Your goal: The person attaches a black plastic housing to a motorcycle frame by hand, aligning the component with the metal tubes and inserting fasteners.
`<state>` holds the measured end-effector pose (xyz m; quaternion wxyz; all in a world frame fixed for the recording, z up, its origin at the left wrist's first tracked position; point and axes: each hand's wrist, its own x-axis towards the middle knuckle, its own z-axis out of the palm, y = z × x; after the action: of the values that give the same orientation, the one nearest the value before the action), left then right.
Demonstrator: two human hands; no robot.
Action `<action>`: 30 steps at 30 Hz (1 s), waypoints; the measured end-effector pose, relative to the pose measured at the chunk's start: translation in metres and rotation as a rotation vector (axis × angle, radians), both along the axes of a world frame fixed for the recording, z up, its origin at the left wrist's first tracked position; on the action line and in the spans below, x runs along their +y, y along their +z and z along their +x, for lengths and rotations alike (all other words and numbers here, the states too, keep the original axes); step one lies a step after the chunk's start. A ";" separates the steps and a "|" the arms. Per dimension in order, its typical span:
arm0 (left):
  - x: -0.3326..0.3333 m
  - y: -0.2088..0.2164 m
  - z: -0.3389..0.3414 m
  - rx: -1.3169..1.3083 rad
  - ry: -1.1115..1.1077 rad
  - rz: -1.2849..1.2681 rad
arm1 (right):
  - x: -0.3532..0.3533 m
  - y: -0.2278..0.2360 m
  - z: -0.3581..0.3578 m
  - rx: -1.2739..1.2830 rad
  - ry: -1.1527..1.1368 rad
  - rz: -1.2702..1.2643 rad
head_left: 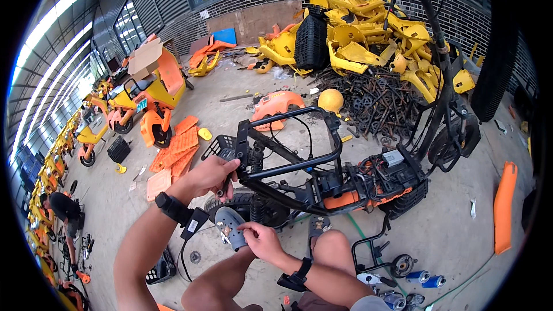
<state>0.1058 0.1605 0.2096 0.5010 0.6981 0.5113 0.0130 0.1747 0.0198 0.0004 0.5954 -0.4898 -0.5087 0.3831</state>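
In front of me stands a stripped scooter frame (pixel 288 167) of black tubes, its wiring and a battery-like box showing. My left hand (pixel 212 177) is closed beside the rear end of the frame's upper tube loop. From under its fingers pokes a short dark metal rod (pixel 220 192) with a round end, perhaps a socket tool. Lower down, my right hand (pixel 262 239) has its fingers curled together next to a grey clog (pixel 230 227) on my foot; anything inside the fingers is hidden. Behind the hands are the rear wheel (pixel 271 210) and a coil spring shock (pixel 257 208).
Yellow body panels (pixel 357 34) are heaped over dark metal parts (pixel 374 103) at the back. Orange panels (pixel 177 147) and yellow-orange scooters (pixel 150 92) stand left. Blue cans (pixel 432 281) and a small wheel (pixel 402 265) lie right. Another person (pixel 62 210) bends at far left.
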 end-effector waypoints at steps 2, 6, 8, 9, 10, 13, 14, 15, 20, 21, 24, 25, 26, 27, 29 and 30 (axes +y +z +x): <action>0.000 -0.005 -0.002 -0.100 0.086 -0.103 | -0.003 0.004 0.002 0.017 0.019 -0.032; -0.006 -0.017 0.002 -0.310 0.216 -0.220 | -0.001 0.001 0.004 0.026 0.024 -0.044; -0.012 -0.020 0.011 -0.407 0.278 -0.254 | 0.001 -0.003 0.004 0.015 0.007 -0.029; -0.011 -0.027 0.009 -0.451 0.280 -0.265 | 0.002 -0.006 0.004 0.018 0.001 -0.025; -0.014 -0.029 0.009 -0.453 0.301 -0.257 | 0.003 -0.006 0.001 0.027 0.000 -0.020; -0.018 -0.034 0.005 -0.502 0.352 -0.273 | 0.003 -0.006 -0.004 0.041 -0.001 0.037; -0.016 -0.038 0.006 -0.526 0.341 -0.287 | 0.003 -0.005 -0.008 0.047 0.011 0.051; -0.013 -0.041 0.013 -0.550 0.332 -0.300 | 0.004 -0.004 -0.007 0.046 0.025 -0.006; -0.019 -0.041 0.037 -0.667 0.341 -0.317 | 0.007 -0.015 -0.008 0.160 0.026 -0.062; -0.022 -0.038 0.030 -0.679 0.294 -0.319 | 0.011 -0.018 -0.009 0.207 0.036 -0.056; -0.045 -0.023 -0.004 -0.632 0.183 -0.270 | 0.012 -0.022 -0.002 0.225 0.067 -0.155; -0.058 -0.015 -0.025 -0.584 0.116 -0.238 | 0.013 -0.028 0.000 0.207 0.077 -0.131; -0.065 -0.008 -0.043 -0.526 0.031 -0.206 | 0.010 -0.026 0.004 0.280 0.101 -0.203; -0.069 -0.005 -0.059 -0.464 0.005 -0.215 | 0.011 -0.021 0.008 0.348 0.140 -0.197; -0.092 0.001 -0.083 -0.373 0.071 -0.256 | 0.007 -0.002 0.017 0.365 0.268 -0.235; -0.103 -0.001 -0.093 -0.375 0.141 -0.290 | 0.005 0.010 0.017 0.488 0.370 -0.283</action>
<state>0.0130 0.0570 0.2090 0.6798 0.5668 0.4536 0.1037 0.1918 0.0248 0.0106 0.5460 -0.3608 -0.3734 0.6574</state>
